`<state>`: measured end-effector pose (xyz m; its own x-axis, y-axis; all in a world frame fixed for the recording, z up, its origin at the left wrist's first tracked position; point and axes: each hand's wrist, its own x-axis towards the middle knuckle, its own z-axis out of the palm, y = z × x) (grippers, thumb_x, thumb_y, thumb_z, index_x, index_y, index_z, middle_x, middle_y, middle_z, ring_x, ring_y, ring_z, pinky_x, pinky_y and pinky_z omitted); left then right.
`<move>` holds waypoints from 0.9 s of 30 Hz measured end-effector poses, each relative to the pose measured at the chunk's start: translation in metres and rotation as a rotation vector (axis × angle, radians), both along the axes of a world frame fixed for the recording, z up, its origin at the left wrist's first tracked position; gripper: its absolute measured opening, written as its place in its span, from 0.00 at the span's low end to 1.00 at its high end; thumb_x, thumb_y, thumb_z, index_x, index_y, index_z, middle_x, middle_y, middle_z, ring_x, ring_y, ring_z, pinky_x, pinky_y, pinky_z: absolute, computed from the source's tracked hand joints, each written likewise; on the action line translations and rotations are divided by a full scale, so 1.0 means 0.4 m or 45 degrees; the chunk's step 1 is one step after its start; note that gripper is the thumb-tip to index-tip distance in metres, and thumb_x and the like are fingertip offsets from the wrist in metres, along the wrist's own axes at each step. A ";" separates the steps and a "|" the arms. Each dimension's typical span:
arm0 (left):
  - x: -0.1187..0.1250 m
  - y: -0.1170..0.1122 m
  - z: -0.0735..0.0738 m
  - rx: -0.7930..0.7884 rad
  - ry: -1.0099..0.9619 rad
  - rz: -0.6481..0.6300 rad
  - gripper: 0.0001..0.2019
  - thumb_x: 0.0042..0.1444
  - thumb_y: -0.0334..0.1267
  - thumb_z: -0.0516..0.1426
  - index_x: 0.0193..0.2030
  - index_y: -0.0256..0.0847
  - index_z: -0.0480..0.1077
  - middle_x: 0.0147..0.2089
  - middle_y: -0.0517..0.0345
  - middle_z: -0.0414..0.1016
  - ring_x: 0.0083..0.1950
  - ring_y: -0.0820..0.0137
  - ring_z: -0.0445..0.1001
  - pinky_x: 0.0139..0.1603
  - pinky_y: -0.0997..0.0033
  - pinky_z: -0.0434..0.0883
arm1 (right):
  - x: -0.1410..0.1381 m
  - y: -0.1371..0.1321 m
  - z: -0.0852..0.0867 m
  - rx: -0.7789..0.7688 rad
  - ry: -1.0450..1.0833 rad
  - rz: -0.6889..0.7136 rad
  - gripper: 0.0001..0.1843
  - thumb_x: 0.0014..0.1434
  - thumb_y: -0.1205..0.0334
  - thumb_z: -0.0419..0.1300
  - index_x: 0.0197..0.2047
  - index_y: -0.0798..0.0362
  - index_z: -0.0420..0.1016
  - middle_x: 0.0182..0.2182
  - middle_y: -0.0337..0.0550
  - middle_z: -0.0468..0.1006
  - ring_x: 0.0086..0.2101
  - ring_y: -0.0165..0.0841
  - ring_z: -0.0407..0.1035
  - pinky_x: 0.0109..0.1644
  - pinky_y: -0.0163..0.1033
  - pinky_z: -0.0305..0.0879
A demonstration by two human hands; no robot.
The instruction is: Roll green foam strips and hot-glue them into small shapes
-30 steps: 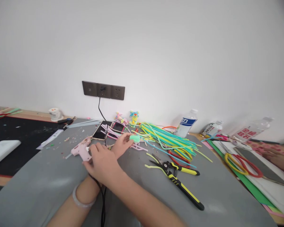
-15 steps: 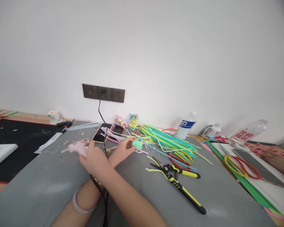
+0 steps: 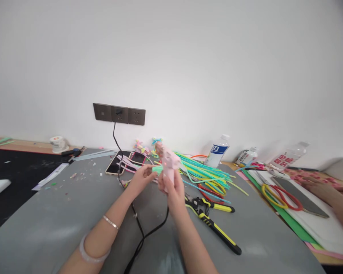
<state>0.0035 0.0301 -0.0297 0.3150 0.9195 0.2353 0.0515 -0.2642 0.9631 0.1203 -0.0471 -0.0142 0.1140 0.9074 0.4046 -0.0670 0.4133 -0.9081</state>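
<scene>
My right hand (image 3: pixel 173 190) is wrapped round the handle of a pale pink hot glue gun (image 3: pixel 169 161), held up over the middle of the table with its black cord hanging below the hand. Pinched in my left hand (image 3: pixel 141 179) is a small mint-green fuzzy piece (image 3: pixel 157 169), close beside the gun's left side. Whether the gun touches that piece I cannot tell. Behind lies a bundle of green, yellow and blue pipe cleaners (image 3: pixel 205 171). Pink pipe cleaners (image 3: pixel 128 163) lie across two phones. Small colourful figures (image 3: pixel 140 146) stand against the wall, one partly hidden by the gun.
Black-and-yellow pliers (image 3: pixel 208 215) lie at right on the grey table mat (image 3: pixel 82 220). The black cord (image 3: pixel 140 243) crosses the front. A bottle (image 3: pixel 217 151) stands by the wall. Farther right are scissors (image 3: pixel 282 198) on papers and another person's hand (image 3: pixel 317 186).
My right hand has swung the glue gun from the far left to the centre, uncrossing my arms. My left hand still holds the green piece, now a little farther left in view.
</scene>
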 end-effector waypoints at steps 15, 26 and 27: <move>-0.009 -0.007 0.014 -0.131 -0.209 -0.015 0.22 0.46 0.54 0.65 0.40 0.37 0.71 0.38 0.50 0.80 0.39 0.64 0.78 0.35 0.69 0.72 | 0.129 -0.074 -0.048 -0.256 0.143 0.166 0.23 0.61 0.41 0.55 0.44 0.53 0.68 0.14 0.26 0.55 0.14 0.24 0.41 0.18 0.33 0.39; -0.011 -0.015 0.016 -0.072 -0.178 -0.012 0.20 0.50 0.51 0.63 0.42 0.37 0.71 0.36 0.52 0.77 0.39 0.66 0.75 0.37 0.70 0.71 | 0.141 -0.077 -0.048 -0.274 0.023 0.209 0.21 0.62 0.41 0.55 0.41 0.53 0.67 0.15 0.27 0.57 0.15 0.23 0.42 0.17 0.32 0.38; -0.012 -0.015 0.016 -0.068 -0.179 -0.011 0.20 0.50 0.51 0.63 0.42 0.37 0.71 0.37 0.52 0.77 0.39 0.66 0.75 0.36 0.70 0.71 | 0.143 -0.077 -0.048 -0.275 0.003 0.215 0.21 0.62 0.41 0.54 0.41 0.53 0.67 0.15 0.28 0.57 0.15 0.24 0.43 0.17 0.32 0.39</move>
<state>-0.0012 0.0242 -0.0233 0.2899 0.9294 0.2284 -0.0871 -0.2120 0.9734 0.1775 -0.0780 -0.0335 -0.0457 0.9788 0.1995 -0.1207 0.1928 -0.9738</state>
